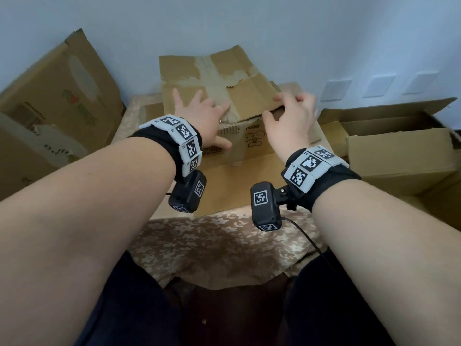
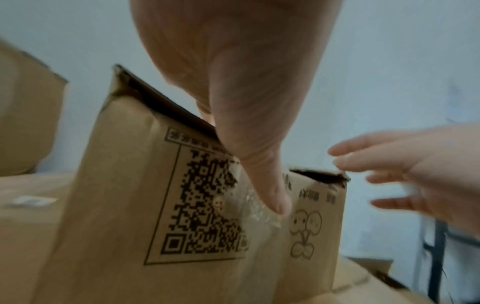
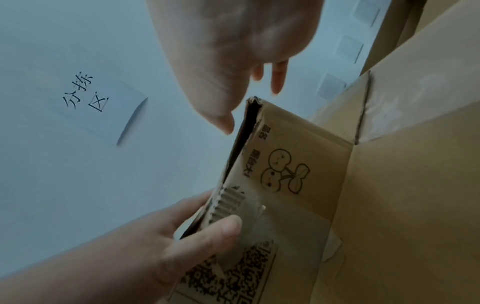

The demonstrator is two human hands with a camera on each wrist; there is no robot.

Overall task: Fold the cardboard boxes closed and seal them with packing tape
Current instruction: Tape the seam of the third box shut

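Fingers of the left hand are lying spread on the top flap of the small cardboard box, while the thumb is pressing down the near face beside the printed QR code; the hand is thus clasping the near top edge between fingers and thumb. Fingers of the right hand are loosely spread and slightly curled, hovering at the right end of the same edge; whether they are touching the cardboard cannot be told. The box is sitting at the centre of the scene, on a flattened cardboard sheet lying over a floral cloth. Its top flaps, torn and carrying old tape residue, are angling up toward the far wall; a dark gap is showing under the near flap, and the contents are hidden. A cartoon cherry drawing is marking the near face. Three other boxes are in view: two at left, namely a large box leaning against the wall and another in front of it, and one open box at right, its interior not visible. A paper note is hanging on the wall.
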